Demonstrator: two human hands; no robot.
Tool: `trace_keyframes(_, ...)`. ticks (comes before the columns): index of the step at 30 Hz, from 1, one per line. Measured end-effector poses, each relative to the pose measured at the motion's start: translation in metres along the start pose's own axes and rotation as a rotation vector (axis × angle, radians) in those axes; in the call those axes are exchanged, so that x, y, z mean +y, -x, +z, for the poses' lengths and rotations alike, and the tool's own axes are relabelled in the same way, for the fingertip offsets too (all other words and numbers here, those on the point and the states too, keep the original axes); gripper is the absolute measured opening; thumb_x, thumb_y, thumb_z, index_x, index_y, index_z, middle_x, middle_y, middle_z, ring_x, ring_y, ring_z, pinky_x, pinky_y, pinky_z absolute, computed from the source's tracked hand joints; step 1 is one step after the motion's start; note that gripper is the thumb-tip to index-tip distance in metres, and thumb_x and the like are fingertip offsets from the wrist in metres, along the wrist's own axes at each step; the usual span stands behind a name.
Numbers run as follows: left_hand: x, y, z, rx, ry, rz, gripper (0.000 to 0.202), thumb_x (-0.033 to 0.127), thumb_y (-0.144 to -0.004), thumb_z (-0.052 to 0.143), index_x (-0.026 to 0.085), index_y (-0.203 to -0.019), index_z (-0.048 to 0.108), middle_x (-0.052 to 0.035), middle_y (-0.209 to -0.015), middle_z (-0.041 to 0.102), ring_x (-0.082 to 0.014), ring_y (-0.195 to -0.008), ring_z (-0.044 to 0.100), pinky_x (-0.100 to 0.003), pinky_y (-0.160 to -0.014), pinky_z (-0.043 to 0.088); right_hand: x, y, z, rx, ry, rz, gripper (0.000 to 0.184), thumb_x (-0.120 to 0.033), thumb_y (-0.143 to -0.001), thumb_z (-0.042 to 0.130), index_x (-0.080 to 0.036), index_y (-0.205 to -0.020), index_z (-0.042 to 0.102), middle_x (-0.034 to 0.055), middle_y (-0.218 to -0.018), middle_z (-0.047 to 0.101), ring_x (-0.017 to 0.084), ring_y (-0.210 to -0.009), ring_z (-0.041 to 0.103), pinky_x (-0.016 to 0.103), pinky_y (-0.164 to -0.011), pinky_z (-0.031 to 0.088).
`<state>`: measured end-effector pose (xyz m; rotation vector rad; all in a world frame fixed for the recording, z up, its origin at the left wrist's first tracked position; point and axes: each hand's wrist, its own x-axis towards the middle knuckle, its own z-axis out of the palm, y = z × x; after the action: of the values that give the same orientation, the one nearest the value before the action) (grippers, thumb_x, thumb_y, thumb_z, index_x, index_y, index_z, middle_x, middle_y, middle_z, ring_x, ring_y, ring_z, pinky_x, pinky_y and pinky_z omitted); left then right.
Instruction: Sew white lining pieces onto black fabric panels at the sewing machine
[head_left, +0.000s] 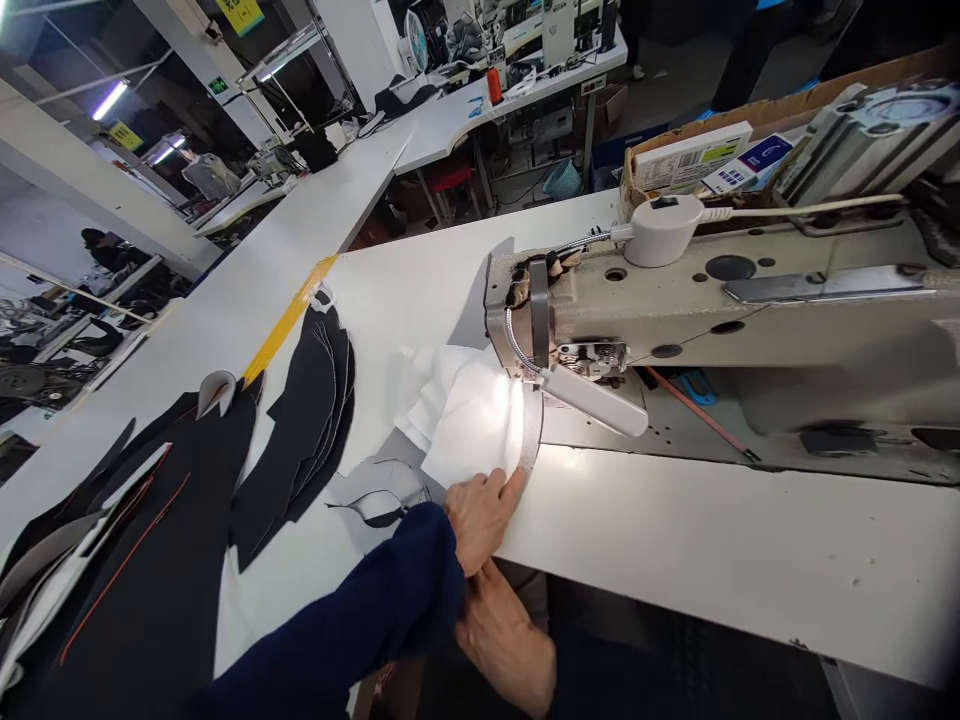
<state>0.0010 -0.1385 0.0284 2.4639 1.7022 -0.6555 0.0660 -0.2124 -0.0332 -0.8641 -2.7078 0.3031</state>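
Observation:
A white fabric piece with a grey mesh edge strip lies under the head of the sewing machine, lit by a small lamp. My left hand grips its near end at the table's front edge, fingers bent and the index finger pressed along the mesh edge. Just below, my right hand is in front of the table edge; its fingertips are hidden behind my left hand and wrist. The needle area is hidden by the machine head and lamp. Grey fabric lies bunched left of my left hand.
Stacked black cut pieces lie left on the white table, beside dark panels with red edging. Yellow tape crosses the tabletop. A cardboard box stands behind the machine. Other sewing tables extend beyond.

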Motion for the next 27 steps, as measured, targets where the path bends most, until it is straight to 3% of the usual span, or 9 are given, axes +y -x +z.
trace_keyframes(5, -0.008, -0.023, -0.004, 0.028, 0.055, 0.038, 0.048, 0.017, -0.089, 0.036, 0.024, -0.137, 0.030, -0.0066, -0.098, 0.055, -0.0175, -0.079, 0.057, -0.027, -0.058, 0.043, 0.004, -0.005, -0.003, 0.023, 0.128, -0.010, 0.048, -0.001, -0.075, 0.047, -0.008, -0.122, 0.053, 0.0157, -0.118, 0.058, 0.026, -0.113, 0.049, 0.042, -0.098, 0.039)
trace_keyframes(14, -0.012, -0.052, -0.009, 0.075, 0.100, 0.033, 0.048, 0.019, -0.089, 0.035, 0.023, -0.136, 0.032, -0.0078, -0.100, 0.056, -0.0183, -0.079, 0.059, -0.029, -0.063, 0.044, 0.015, -0.010, -0.002, 0.136, 0.083, -0.042, 0.043, -0.017, -0.082, 0.053, -0.008, -0.125, 0.052, 0.0175, -0.118, 0.058, 0.030, -0.118, 0.045, 0.049, -0.106, 0.027)
trace_keyframes(27, -0.013, -0.087, -0.022, 0.115, 0.088, -0.045, 0.047, 0.021, -0.090, 0.033, 0.020, -0.137, 0.036, -0.0117, -0.103, 0.056, -0.0213, -0.079, 0.062, -0.033, -0.068, 0.047, 0.040, -0.014, 0.000, 0.206, 0.054, 0.015, 0.038, -0.019, -0.080, 0.059, -0.013, -0.118, 0.059, 0.0162, -0.122, 0.056, 0.030, -0.116, 0.046, 0.050, -0.105, 0.029)
